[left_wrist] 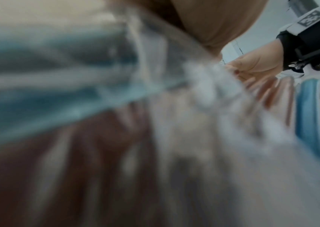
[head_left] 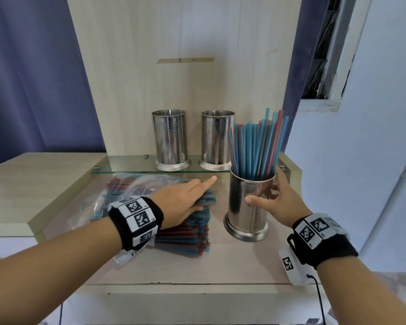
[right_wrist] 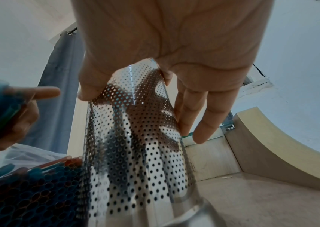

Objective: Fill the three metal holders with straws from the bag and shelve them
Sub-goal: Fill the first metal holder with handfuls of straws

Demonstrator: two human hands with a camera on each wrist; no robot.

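A perforated metal holder [head_left: 249,207] stands on the wooden counter, packed with blue and red straws [head_left: 256,148]. My right hand [head_left: 280,199] wraps its upper part, thumb on the front and fingers [right_wrist: 203,115] along the far side. Two more holders [head_left: 170,139] [head_left: 217,139] stand on the glass shelf [head_left: 131,164] behind; no straws rise above their rims. My left hand [head_left: 188,198] lies on the straw pile [head_left: 185,235] spilling from the clear plastic bag [head_left: 127,191], index finger stretched out. In the right wrist view this left hand [right_wrist: 15,119] grips a few blue straws.
A wooden back panel [head_left: 178,66] rises behind the glass shelf. A raised counter ledge [head_left: 33,172] lies to the left and a curved rim [right_wrist: 271,145] to the right. Blue curtains hang on both sides. The left wrist view is blurred by the bag.
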